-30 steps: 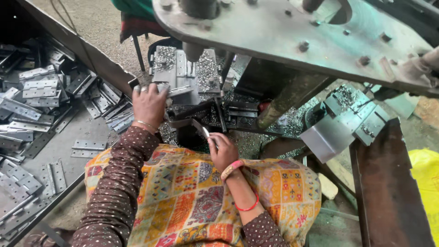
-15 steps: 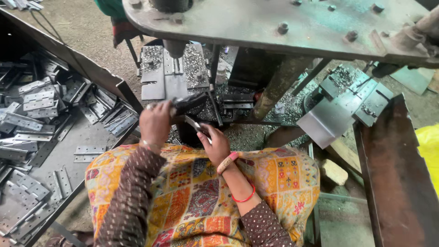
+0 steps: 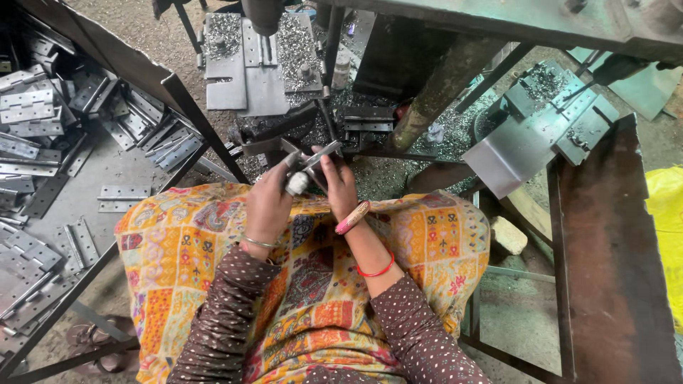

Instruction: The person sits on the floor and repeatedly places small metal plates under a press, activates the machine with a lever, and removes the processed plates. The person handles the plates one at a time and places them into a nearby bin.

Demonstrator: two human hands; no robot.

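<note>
Both hands meet just above my lap, over a patterned orange cloth. My left hand and my right hand together grip a flat metal hinge piece, held open between the fingers. The left fingers also pinch a small pale part at the hinge's lower end. Just beyond the hands stands a press machine's bed, covered in metal shavings, with its ram above.
A tray on the left holds several grey metal hinges and plates. A metal frame bar runs diagonally beside it. To the right stand a folded steel block, a rusty beam and something yellow.
My left hand came back from the machine bed to my lap and joined the right hand on the hinge piece. The view tilted down and closer.
</note>
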